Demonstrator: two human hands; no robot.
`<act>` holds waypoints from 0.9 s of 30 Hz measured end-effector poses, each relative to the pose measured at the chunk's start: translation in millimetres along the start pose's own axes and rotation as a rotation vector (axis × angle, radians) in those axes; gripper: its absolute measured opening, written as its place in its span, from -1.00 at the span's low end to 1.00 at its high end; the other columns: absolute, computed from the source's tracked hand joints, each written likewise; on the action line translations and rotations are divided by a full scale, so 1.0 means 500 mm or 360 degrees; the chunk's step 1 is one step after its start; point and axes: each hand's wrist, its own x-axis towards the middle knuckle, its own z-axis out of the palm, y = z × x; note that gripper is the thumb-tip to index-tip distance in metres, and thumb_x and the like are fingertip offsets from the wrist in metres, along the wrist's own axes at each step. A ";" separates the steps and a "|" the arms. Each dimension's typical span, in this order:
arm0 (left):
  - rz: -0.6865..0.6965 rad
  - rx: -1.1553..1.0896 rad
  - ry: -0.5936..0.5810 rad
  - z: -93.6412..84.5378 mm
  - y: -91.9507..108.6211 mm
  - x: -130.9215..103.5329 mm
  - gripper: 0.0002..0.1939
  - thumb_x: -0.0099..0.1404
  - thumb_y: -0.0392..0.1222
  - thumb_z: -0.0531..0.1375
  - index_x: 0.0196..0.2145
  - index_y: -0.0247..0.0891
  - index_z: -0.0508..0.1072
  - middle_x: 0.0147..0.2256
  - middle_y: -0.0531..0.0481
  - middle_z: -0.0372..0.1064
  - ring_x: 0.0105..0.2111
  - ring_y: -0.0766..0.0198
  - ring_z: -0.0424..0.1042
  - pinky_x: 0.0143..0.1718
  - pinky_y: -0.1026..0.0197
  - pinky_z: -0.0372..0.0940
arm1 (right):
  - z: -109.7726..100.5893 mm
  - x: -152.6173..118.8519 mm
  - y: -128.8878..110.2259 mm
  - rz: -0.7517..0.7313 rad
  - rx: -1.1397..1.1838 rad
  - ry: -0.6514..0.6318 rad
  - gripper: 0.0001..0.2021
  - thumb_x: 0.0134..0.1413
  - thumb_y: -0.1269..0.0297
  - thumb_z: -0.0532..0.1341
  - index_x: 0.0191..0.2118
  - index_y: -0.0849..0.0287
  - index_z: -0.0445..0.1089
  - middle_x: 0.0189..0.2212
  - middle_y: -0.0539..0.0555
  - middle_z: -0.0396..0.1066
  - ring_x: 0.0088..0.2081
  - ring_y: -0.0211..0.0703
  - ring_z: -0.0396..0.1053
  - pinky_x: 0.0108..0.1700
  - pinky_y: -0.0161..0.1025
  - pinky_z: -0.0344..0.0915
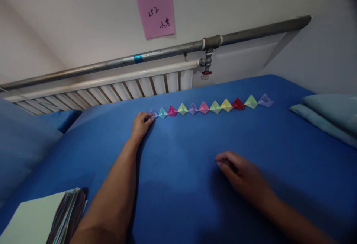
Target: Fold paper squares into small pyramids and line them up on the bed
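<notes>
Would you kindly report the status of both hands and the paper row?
Left hand: touching left-end purple piece. Right hand: curled, nothing visibly held. Paper row: laid across blue surface. Paper stack: aside, lower left.

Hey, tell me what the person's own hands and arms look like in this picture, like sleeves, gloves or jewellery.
The left hand and right hand are ungloved. No sleeve shows on the left forearm or right forearm, and I see no watch or bracelet. Some fingers are hidden, so rings can't be ruled out.
</notes>
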 end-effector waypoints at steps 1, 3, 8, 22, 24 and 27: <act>-0.0002 -0.0005 -0.0001 0.000 0.001 0.000 -0.90 0.13 -0.20 0.25 -0.34 -0.16 0.52 -0.31 0.01 0.39 -0.28 0.23 0.38 -0.11 0.15 0.28 | 0.000 0.000 0.000 0.0001 -0.0001 0.0002 -0.82 0.06 0.24 0.02 -0.42 0.08 0.33 -0.62 -0.04 0.32 -0.55 -0.21 0.29 -0.45 -0.26 0.22; -0.0008 -0.0017 -0.0003 0.000 0.003 0.000 -0.90 0.13 -0.21 0.25 -0.35 -0.16 0.52 -0.31 0.01 0.39 -0.28 0.23 0.38 -0.11 0.15 0.28 | 0.001 0.000 0.001 0.0007 -0.0006 -0.0001 -0.82 0.07 0.24 0.01 -0.41 0.08 0.33 -0.62 -0.04 0.32 -0.54 -0.20 0.30 -0.44 -0.26 0.22; -0.0062 -0.0072 0.0021 0.002 -0.001 -0.003 -0.74 0.04 -0.32 0.26 -0.25 -0.17 0.50 -0.26 0.00 0.40 -0.27 0.23 0.41 -0.11 0.16 0.30 | 0.001 0.000 0.001 0.0010 -0.0008 -0.0016 -0.81 0.06 0.25 0.01 -0.41 0.09 0.34 -0.60 -0.04 0.32 -0.54 -0.20 0.30 -0.43 -0.25 0.22; -0.0427 -0.0155 0.0415 -0.003 -0.020 -0.075 -0.78 0.07 -0.35 0.08 -0.30 -0.24 0.41 -0.33 -0.03 0.41 -0.28 0.25 0.43 -0.13 0.14 0.32 | 0.011 -0.003 0.011 -0.0155 0.0028 0.0102 -0.82 0.06 0.27 0.01 -0.40 0.10 0.34 -0.53 -0.03 0.35 -0.50 -0.23 0.30 -0.41 -0.29 0.24; -0.0418 -0.0150 0.0409 -0.005 0.005 -0.110 -0.80 0.07 -0.36 0.08 -0.32 -0.25 0.41 -0.32 -0.04 0.39 -0.28 0.23 0.42 -0.13 0.12 0.32 | 0.009 -0.006 0.006 -0.0170 -0.0021 0.0117 -0.82 0.06 0.30 0.00 -0.38 0.11 0.34 -0.51 -0.03 0.36 -0.48 -0.23 0.32 -0.39 -0.29 0.24; -0.0380 -0.0155 0.0357 -0.009 0.049 -0.172 -0.80 0.07 -0.39 0.07 -0.33 -0.25 0.40 -0.31 -0.05 0.37 -0.29 0.21 0.40 -0.13 0.10 0.30 | 0.007 -0.010 -0.003 -0.0219 -0.0130 0.0126 -0.82 0.05 0.32 -0.01 -0.39 0.11 0.32 -0.50 -0.02 0.36 -0.45 -0.22 0.34 -0.37 -0.29 0.23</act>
